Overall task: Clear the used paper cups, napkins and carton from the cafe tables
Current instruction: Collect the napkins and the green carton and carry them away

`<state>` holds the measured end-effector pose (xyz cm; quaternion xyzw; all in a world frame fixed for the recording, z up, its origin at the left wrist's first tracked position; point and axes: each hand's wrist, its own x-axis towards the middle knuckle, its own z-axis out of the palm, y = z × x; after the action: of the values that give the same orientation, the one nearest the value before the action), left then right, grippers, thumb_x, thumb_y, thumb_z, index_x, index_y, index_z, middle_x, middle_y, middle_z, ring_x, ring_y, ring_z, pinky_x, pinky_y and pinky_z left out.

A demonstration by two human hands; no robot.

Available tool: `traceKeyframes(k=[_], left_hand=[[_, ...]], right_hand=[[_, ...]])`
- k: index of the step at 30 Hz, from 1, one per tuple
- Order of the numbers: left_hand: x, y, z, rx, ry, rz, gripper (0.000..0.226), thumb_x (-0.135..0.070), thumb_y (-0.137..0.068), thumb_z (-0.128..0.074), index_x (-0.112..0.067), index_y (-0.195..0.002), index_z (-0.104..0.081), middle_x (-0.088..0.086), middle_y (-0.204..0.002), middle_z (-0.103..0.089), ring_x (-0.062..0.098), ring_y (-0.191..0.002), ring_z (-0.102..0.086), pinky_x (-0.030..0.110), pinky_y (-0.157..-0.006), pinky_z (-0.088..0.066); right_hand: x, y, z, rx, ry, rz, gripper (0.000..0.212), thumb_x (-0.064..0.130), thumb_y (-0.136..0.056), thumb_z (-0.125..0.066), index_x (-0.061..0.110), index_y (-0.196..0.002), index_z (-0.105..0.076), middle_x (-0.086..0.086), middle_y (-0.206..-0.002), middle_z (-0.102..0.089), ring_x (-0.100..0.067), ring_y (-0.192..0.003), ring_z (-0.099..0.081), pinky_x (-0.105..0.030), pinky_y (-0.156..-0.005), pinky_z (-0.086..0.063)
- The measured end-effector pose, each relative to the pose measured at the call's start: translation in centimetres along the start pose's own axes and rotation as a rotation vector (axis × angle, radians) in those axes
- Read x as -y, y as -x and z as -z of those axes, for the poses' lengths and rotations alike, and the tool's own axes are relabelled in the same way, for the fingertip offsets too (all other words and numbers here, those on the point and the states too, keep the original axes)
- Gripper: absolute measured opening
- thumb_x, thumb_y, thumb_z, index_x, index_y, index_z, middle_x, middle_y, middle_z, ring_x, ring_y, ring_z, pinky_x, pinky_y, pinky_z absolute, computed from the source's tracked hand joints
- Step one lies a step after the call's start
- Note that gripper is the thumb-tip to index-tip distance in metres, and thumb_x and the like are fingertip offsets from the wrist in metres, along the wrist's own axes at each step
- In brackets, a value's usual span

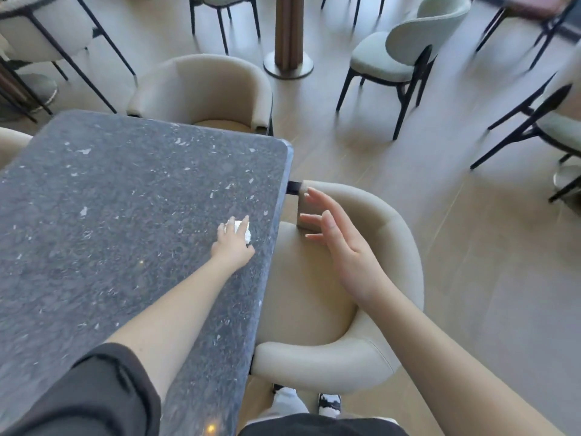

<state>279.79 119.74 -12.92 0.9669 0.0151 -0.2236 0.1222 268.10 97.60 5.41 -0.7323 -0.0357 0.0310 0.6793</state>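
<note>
Your left hand [233, 243] grasps the crumpled white napkin [247, 233] near the table's [110, 199] right edge; your right hand [338, 247] (fingers spread, released) hovers over the beige armchair [361, 350]

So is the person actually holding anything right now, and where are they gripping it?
The left hand has its fingers over a crumpled white napkin on the dark table, covering its top. The right hand holds nothing, fingers spread.
</note>
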Motion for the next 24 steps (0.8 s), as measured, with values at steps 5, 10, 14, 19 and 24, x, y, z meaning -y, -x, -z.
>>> traceKeyframes(k=[5,10,14,19,24], left_hand=[[1.7,-0.9,-1.4,0.084,-0.079,-0.035,0.079,-0.016,-0.1,-0.055,-0.027,-0.164,-0.01,0.01,-0.163,-0.024,0.043,-0.145,-0.028,0.05,-0.112,-0.037],[2.2,-0.9,-2.0,0.066,-0.166,-0.077,0.049,-0.019,-0.096,-0.064,-0.014,-0.14,-0.042,0.018,-0.135,-0.04,0.04,-0.125,-0.045,0.042,-0.102,-0.041],[2.1,-0.1,-2.8,0.054,-0.197,-0.106,0.037,-0.027,-0.099,-0.065,-0.009,-0.128,-0.051,0.014,-0.135,-0.04,0.035,-0.124,-0.044,0.038,-0.096,-0.045],[0.7,2.2,-2.6,-0.03,0.135,-0.061,0.017,-0.014,-0.099,-0.058,-0.008,-0.108,-0.045,0.017,-0.113,-0.058,0.034,-0.094,-0.056,0.039,-0.075,-0.041],[-8.0,7.0,2.2,-0.004,0.859,-0.276,0.03,0.001,-0.098,-0.044,-0.025,-0.104,-0.059,0.009,-0.092,-0.062,0.021,-0.073,-0.064,0.03,-0.07,-0.058]], right_hand=[[-0.4,0.4,0.5,-0.022,-0.003,0.016,0.045,0.058,-0.097,-0.037,0.045,-0.14,-0.045,0.025,-0.143,-0.051,-0.003,-0.128,-0.057,-0.025,-0.1,-0.05],[-0.1,0.7,0.9,-0.063,-0.003,0.023,0.046,0.058,-0.095,-0.037,0.045,-0.139,-0.046,0.016,-0.147,-0.049,-0.004,-0.127,-0.057,-0.03,-0.103,-0.05],[0.4,1.4,1.5,-0.11,-0.012,0.026,0.051,0.057,-0.095,-0.038,0.039,-0.143,-0.046,0.014,-0.147,-0.05,-0.004,-0.127,-0.057,-0.026,-0.102,-0.049],[1.4,2.2,3.7,-0.202,-0.009,0.04,0.043,0.042,-0.102,-0.036,0.035,-0.143,-0.048,0.011,-0.144,-0.054,-0.007,-0.126,-0.059,-0.034,-0.103,-0.052],[1.6,3.3,5.6,-0.282,0.008,0.047,0.049,0.044,-0.103,-0.033,0.029,-0.148,-0.046,0.009,-0.146,-0.053,-0.01,-0.127,-0.058,-0.033,-0.102,-0.051]])
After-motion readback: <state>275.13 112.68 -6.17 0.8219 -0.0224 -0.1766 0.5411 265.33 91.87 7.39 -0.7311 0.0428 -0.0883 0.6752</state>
